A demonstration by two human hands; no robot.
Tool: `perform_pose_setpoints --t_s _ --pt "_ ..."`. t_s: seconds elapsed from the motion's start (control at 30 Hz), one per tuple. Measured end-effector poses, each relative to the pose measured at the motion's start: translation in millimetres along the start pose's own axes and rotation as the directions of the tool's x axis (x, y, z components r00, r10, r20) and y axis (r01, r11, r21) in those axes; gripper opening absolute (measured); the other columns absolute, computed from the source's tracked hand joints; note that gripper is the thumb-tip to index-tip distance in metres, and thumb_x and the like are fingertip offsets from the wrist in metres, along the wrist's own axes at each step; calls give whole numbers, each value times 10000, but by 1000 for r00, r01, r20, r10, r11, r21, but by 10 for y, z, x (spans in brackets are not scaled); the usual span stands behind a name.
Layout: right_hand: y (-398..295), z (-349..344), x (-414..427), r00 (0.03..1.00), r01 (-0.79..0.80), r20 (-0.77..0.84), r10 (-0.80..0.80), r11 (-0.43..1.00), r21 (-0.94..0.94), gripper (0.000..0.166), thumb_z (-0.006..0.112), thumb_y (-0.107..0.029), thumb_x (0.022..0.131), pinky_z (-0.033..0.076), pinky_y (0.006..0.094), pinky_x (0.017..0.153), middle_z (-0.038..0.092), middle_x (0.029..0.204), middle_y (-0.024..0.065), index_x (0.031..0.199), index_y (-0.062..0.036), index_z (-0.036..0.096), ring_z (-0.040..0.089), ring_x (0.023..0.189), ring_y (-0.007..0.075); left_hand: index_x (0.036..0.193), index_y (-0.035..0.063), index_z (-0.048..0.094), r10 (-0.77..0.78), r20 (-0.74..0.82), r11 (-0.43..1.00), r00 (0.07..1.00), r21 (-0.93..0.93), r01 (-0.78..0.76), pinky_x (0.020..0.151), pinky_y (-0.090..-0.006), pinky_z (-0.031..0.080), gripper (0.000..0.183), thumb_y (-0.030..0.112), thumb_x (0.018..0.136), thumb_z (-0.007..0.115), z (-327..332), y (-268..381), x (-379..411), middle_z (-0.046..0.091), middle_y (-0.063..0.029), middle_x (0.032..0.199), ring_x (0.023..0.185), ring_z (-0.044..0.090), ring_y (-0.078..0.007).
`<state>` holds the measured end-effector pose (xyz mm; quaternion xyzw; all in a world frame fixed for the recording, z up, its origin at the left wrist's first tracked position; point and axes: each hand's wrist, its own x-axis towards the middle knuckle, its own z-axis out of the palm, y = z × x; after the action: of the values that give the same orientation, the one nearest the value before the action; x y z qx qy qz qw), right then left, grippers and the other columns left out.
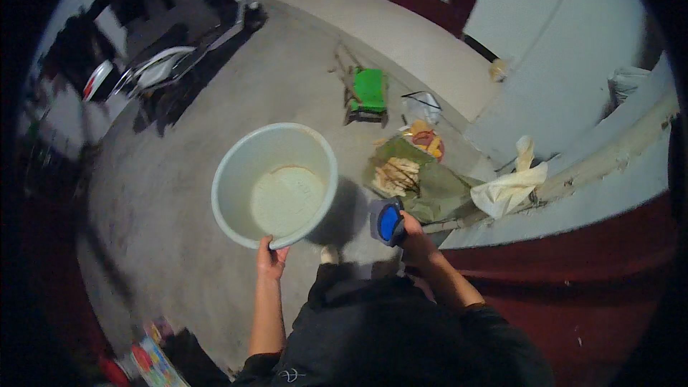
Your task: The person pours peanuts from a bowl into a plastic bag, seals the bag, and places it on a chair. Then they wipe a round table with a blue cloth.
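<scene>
A large pale plastic tub hangs tilted above the concrete floor, its inside facing the camera. My left hand grips its near rim, with the thumb on top of the edge. To the right, my right hand is closed around a dark item with a blue oval face; its exact kind is unclear. Just beyond this hand lies a green woven sack, with pale scraps at its open end.
A green-topped small chair stands ahead, near a clear plastic bag and a reddish container. A cream cloth drapes over a ledge at right. A motorcycle or scooter is at upper left; a colourful box is at lower left.
</scene>
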<state>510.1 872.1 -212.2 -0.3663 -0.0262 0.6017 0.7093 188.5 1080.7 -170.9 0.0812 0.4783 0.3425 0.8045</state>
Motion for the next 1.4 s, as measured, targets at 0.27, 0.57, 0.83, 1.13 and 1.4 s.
perform_pose_setpoints --t_s 0.27,0.57,0.83,1.13,1.4 --pt "-601 100 734 883 48 -429 187 875 481 333 400 -287 888 467 414 836 601 1006 115 1062 -44 547 581 907 258 990 25 506 -156 132 900 979 427 86 644 -325 570 253 185 797 539 1975 261 1496 585 -104 964 790 625 -210" --pt "-1048 -580 1535 822 355 -568 46 738 573 349 400 -280 897 438 446 895 590 1059 126 1139 -57 514 572 969 274 1025 44 514 -420 123 621 899 761 186 656 -328 549 251 148 798 535 4045 -599 2650 582 -88 963 854 594 -196" --pt "-1298 -931 1748 789 587 -599 -138 457 668 332 376 -253 912 432 430 906 586 1081 104 1154 -66 507 571 974 255 1056 -12 487 -799 134 358 586 889 284 784 -399 532 299 159 816 539 5603 -1879 3448 576 -121 1005 890 596 -254" --pt "-2651 -673 1425 369 924 -908 -198 187 334 508 485 -450 866 428 388 912 560 1126 98 1185 -55 491 551 994 237 1070 62 493 -870 45 0 491 996 -91 638 -365 517 395 234 748 646 6882 -3501 3613 555 -82 951 827 572 -218" --pt "-3289 -1419 1810 430 851 -894 -125 386 356 552 436 -534 859 497 353 770 614 995 85 1122 -59 537 607 837 215 1127 52 493 -879 123 -108 461 890 -444 668 -365 509 454 223 741 660 7449 -4095 3192 565 -105 1047 893 577 -236"
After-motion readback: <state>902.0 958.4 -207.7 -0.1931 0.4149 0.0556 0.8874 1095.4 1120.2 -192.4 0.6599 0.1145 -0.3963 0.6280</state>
